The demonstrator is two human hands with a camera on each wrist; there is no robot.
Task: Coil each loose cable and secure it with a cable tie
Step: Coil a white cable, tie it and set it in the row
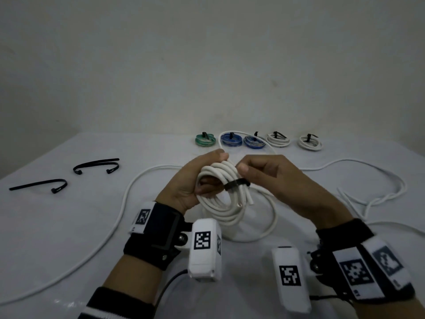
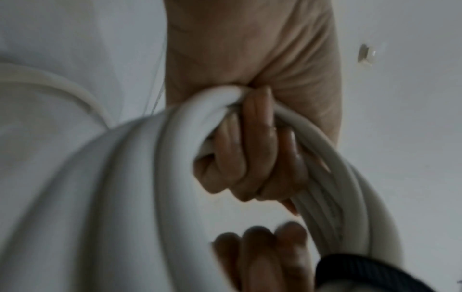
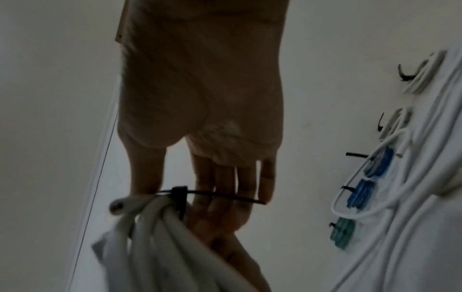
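My left hand grips a white cable coil held above the table, its fingers curled through the loops. A black cable tie is wrapped round the coil's strands near the two cut cable ends. My right hand is at the coil's right side. In the right wrist view the tie's head sits against the strands. Its tail runs across the fingers, with the thumb at the bundle beside the head.
Three spare black ties lie at the left: a pair and a single one. Tied green, blue and white coils line the back. Loose white cable trails over the cloth, left and right.
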